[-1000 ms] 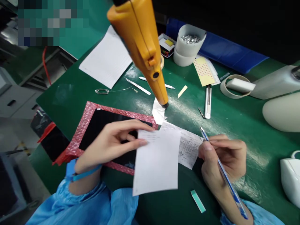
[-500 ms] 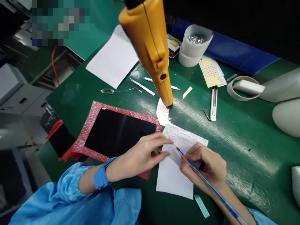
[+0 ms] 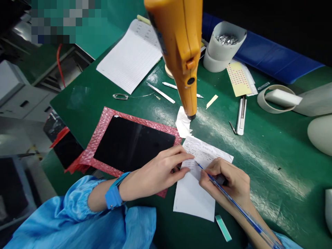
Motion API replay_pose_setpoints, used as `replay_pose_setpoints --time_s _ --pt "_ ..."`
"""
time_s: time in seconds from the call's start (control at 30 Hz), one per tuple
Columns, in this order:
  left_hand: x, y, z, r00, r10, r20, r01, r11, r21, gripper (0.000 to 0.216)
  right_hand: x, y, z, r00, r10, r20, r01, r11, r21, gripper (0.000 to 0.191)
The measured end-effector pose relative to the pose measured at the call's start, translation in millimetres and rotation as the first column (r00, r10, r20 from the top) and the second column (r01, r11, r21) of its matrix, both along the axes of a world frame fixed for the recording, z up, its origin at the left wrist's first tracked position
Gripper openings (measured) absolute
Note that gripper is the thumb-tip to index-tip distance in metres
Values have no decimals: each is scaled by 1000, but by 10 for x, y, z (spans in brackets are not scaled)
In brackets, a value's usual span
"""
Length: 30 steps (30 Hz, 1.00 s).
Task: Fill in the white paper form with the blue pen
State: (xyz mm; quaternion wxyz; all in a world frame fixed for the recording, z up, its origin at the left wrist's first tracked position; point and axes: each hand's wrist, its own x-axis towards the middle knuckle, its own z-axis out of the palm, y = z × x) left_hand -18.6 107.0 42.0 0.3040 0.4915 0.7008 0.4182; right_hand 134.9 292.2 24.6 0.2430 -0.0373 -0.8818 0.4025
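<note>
Head view: left hand (image 3: 154, 176), spread, rests at ten o'clock on paper (image 3: 194, 197), right hand (image 3: 233, 181) pinches a pen (image 3: 227, 196), and the paper seems light, bendy, best held by edges.

Seen from a single camera worn on the head, facing forward and steeply down, a green counter (image 3: 280, 138) spreads beneath the wearer's left hand (image 3: 153, 173) and right hand (image 3: 230, 180), both at close range in the lower middle of the view. The left sleeve (image 3: 64, 218) enters from the bottom edge, on the wearer's side. An orange tool (image 3: 178, 45) juts in from above, cropped by the top edge, between the lens and part of the counter. The wide view takes in the counter's slanting left edge and, beyond it, pale cabinets (image 3: 15, 90) farther off
</note>
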Motion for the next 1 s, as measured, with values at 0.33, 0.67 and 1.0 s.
replay_pose_setpoints --time_s 0.33,0.67,1.0 --pt "1 -13 -10 1000 -11 -26 11 1000 -9 30 -36 -1 18 1000 -7 -13 7 999 -44 34" --pt "8 0 4 1000 -11 -23 11 1000 -21 28 31 -43 23 993 -112 -37 106 983 -151 37" --pt "-14 -21 15 1000 -24 -17 23 999 -31 29 29 -54 -105 988 -146 -43 136 973 -185 37"
